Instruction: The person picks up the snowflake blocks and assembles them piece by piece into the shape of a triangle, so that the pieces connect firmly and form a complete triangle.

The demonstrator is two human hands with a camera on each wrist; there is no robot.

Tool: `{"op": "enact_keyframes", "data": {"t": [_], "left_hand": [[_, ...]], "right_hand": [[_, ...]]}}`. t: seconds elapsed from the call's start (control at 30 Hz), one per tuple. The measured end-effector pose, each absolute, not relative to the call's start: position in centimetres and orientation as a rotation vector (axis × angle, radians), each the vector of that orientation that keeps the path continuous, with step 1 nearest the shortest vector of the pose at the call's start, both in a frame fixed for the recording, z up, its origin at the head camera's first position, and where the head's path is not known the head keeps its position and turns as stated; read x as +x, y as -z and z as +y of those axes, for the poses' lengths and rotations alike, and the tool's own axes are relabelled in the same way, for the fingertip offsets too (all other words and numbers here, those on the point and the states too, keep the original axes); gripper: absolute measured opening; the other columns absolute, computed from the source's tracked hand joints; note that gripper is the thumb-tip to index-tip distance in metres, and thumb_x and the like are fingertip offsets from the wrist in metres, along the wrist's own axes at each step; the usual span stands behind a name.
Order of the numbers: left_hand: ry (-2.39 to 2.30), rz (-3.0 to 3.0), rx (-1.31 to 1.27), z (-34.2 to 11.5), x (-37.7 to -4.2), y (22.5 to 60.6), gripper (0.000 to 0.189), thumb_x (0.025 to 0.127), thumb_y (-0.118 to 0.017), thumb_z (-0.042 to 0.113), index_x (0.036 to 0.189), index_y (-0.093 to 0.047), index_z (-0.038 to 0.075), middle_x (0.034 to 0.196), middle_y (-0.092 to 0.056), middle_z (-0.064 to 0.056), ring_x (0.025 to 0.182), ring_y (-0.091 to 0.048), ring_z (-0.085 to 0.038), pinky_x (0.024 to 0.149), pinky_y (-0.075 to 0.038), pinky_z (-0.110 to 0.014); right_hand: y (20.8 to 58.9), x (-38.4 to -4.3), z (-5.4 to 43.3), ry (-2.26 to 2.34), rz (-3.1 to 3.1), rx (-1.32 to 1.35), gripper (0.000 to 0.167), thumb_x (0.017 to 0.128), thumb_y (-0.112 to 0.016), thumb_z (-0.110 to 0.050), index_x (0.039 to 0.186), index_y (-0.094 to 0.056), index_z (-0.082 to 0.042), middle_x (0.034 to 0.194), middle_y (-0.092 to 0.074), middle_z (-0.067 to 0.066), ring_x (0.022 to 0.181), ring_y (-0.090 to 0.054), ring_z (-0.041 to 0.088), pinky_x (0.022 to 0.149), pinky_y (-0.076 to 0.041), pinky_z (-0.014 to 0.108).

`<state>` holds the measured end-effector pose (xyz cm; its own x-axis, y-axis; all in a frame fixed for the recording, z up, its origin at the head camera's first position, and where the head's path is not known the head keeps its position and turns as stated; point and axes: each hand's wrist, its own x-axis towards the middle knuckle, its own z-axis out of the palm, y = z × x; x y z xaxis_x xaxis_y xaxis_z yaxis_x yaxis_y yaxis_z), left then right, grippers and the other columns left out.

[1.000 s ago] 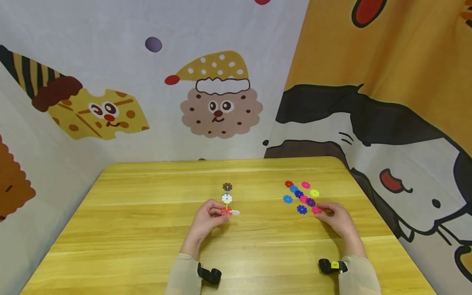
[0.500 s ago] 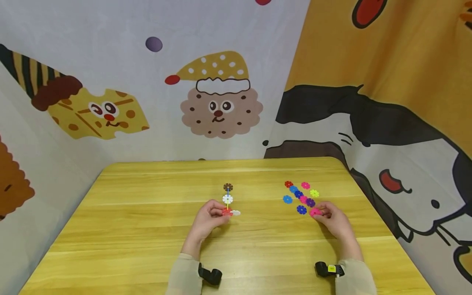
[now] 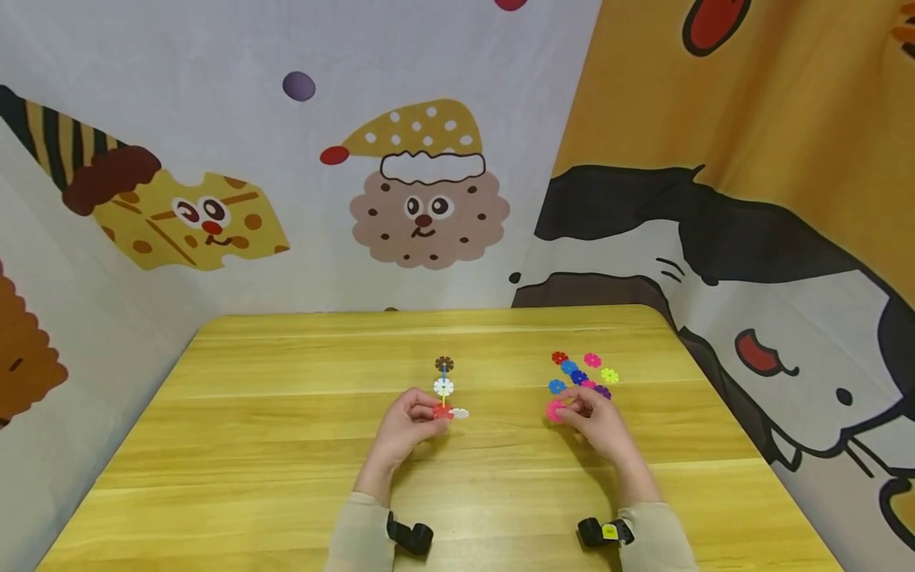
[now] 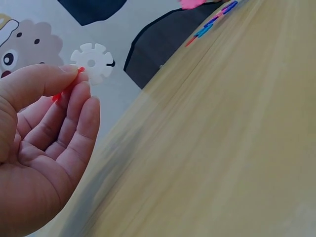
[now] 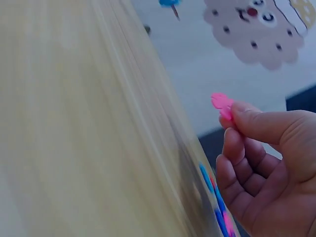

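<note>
red slotted disc (image 3: pixel 443 412) is pinched by the left hand (image 3: pixel 405 425), probably to steady the attached chain (image 3: pixel 443 387); right of it, a pink slotted disc (image 3: pixel 554 411) is edge-pinched by the right hand (image 3: pixel 599 423), slots likely left free.

I saw the left grip (image 4: pixel 44 158) pinch a red piece (image 4: pixel 81 69), mostly hidden, with a notched white disc (image 4: pixel 101 59) just beyond. Farther off, coloured pieces (image 4: pixel 203 31) lay on the wooden tabletop (image 4: pixel 222 123), a pink piece (image 4: pixel 192 3) above them, near a cartoon-printed wall (image 4: pixel 108 37).
</note>
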<state>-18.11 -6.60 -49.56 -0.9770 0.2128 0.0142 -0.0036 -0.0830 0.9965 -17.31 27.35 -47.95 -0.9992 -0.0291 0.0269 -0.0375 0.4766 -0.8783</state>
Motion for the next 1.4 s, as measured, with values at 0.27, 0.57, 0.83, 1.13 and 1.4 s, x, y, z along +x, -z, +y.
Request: {"op": "enact_keyframes", "data": {"t": [0.27,0.57,0.83,1.13,1.4], "left_hand": [[-2.208,2.017,0.246,-6.2,-18.1,49.5,0.032,0.078,-0.075,-0.01,0.105,-0.059,-0.009,0.087,-0.068,-0.01,0.079,-0.062,-0.019,0.067,-0.055,-0.025],[-2.2,2.02,0.269,-5.8,-18.0,49.7,0.03,0.079,-0.075,-0.008,0.104,-0.058,-0.008,0.085,-0.067,-0.007,0.078,-0.063,-0.016,0.067,-0.055,-0.024],[-2.215,2.01,0.289,-5.8,-18.0,49.7,0.031,0.079,-0.075,-0.009,0.105,-0.058,-0.009,0.087,-0.068,-0.01,0.078,-0.063,-0.016,0.067,-0.055,-0.025],[-2.207,1.999,0.274,-5.6,-17.8,49.5,0.03,0.078,-0.076,-0.01,0.103,-0.059,-0.011,0.087,-0.068,-0.012,0.078,-0.062,-0.018,0.068,-0.055,-0.025],[-2.237,1.991,0.303,-5.2,-17.8,49.4,0.03,0.077,-0.075,-0.01,0.102,-0.059,-0.011,0.088,-0.068,-0.011,0.078,-0.063,-0.017,0.068,-0.055,-0.026]], "right_hand": [[48.1,-18.1,22.6,-1.727,-2.632,0.225,0.019,0.091,-0.07,-0.004,0.109,-0.066,-0.002,0.083,-0.063,0.006,0.07,-0.054,0.014,0.058,-0.046,0.024],[47.9,-18.2,19.0,-1.95,-2.609,0.317,0.02,0.092,-0.07,-0.007,0.11,-0.066,0.0,0.082,-0.063,0.008,0.069,-0.057,0.02,0.055,-0.05,0.026],[48.1,-18.4,17.6,-2.111,-2.561,0.337,0.022,0.093,-0.068,-0.006,0.112,-0.063,0.005,0.08,-0.061,0.005,0.071,-0.057,0.015,0.063,-0.054,0.027],[48.1,-18.2,17.4,-2.254,-2.531,0.269,0.023,0.092,-0.068,-0.005,0.112,-0.062,0.006,0.081,-0.059,0.006,0.071,-0.058,0.016,0.067,-0.056,0.028],[48.1,-18.2,17.4,-2.312,-2.491,0.274,0.023,0.093,-0.067,-0.006,0.112,-0.062,0.007,0.082,-0.059,0.005,0.07,-0.059,0.014,0.066,-0.057,0.026]]}}
